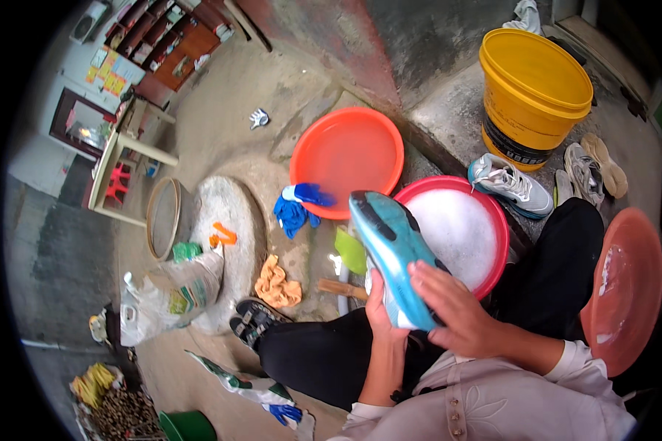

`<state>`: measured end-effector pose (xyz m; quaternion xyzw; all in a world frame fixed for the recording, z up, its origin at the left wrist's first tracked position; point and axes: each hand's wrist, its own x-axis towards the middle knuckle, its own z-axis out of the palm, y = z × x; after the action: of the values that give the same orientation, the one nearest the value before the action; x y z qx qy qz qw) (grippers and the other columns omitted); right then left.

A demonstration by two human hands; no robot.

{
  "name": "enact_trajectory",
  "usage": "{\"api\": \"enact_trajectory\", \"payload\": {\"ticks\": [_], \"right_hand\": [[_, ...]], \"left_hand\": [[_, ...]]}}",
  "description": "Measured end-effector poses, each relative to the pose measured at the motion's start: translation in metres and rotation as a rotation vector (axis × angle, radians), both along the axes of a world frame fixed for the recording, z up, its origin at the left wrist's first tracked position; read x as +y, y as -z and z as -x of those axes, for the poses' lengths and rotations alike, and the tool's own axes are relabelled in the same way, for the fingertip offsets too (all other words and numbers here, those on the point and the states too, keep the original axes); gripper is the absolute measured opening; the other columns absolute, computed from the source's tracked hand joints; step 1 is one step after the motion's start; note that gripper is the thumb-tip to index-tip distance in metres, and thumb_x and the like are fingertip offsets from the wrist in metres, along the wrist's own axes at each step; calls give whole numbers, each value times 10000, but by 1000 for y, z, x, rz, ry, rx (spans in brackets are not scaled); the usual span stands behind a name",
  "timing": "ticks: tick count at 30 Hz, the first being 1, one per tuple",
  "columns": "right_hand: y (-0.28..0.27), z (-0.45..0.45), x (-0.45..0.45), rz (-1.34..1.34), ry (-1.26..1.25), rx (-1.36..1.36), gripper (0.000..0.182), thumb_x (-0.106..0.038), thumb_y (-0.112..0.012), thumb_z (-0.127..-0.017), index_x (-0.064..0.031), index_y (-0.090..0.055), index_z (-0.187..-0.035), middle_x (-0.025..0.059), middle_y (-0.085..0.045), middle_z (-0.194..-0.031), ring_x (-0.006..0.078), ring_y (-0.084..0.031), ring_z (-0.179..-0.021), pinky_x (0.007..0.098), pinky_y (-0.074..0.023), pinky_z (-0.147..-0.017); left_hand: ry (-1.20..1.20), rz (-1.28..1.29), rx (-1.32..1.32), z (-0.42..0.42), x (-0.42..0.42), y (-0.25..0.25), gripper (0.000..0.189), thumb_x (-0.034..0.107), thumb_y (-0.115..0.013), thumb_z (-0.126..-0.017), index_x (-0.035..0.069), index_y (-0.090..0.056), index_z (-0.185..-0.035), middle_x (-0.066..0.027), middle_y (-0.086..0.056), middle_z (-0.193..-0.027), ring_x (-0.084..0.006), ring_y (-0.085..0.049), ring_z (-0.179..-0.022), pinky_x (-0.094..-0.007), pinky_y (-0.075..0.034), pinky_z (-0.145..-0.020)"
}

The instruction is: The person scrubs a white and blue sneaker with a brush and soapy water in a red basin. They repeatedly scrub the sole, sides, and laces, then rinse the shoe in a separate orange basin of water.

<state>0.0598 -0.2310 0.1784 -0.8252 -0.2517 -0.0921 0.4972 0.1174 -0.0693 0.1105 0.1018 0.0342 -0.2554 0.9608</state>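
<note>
My left hand [383, 314] grips the heel end of a sports shoe [400, 256], whose blue and black sole faces up. Against the sole lies my right hand [455, 311], fingers together. Beyond the shoe, a pink-red basin [499, 237] holds white suds [452, 220]. An orange-red basin [347, 149] with cloudy water stands farther off, a blue-bristled brush [309, 194] on its rim and a blue cloth [291, 216] beside it. A grey-white sneaker [510, 184] sits by the suds basin's right rim.
A yellow bucket [535, 99], worn shoes [583, 171] and a reddish plastic basin [626, 292] stand at the right. To the left are an orange cloth [278, 282], a filled white sack [185, 286], a round sieve [164, 218] and a green bucket [187, 427]. A wooden handle [342, 288] lies near my knee.
</note>
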Motion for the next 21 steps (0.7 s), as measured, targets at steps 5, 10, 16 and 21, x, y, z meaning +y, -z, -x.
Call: {"api": "enact_trajectory", "payload": {"ticks": [5,10,16,21], "right_hand": [[-17,-9,0,181,122,-75,675,-358,-510,-920,10,-295,-1443,204,-295,-1496,336,-288,-1394,487,-239,-1108],[-25,-96,-30,155,369,43,595,-329,-470,-937,-4,-346,-1420,200,-315,-1487,330,-303,-1384,482,-238,-1113],[-9,-56,-8,168,349,-125,614,-348,-500,-923,-2,-356,-1409,193,-325,-1480,316,-291,-1388,474,-249,-1111],[-14,-11,13,161,116,-150,583,-345,-533,-905,-17,-420,-1373,185,-371,-1451,292,-310,-1378,459,-264,-1107]], "left_hand": [[-33,-78,-60,9,-10,-12,543,419,-359,-1000,19,-421,-1363,-166,-541,-1297,-302,-547,-1171,-442,-389,-1046],[145,60,-77,20,-11,13,546,412,-401,-983,41,-400,-1385,-169,-533,-1296,-318,-543,-1155,-457,-425,-1004],[53,-247,-87,20,-9,14,520,412,-411,-984,44,-438,-1350,-150,-573,-1214,-294,-575,-1069,-434,-462,-941],[-31,-844,-294,27,-10,22,490,403,-417,-987,48,-469,-1321,-134,-597,-1155,-274,-591,-1017,-411,-479,-904]]}}
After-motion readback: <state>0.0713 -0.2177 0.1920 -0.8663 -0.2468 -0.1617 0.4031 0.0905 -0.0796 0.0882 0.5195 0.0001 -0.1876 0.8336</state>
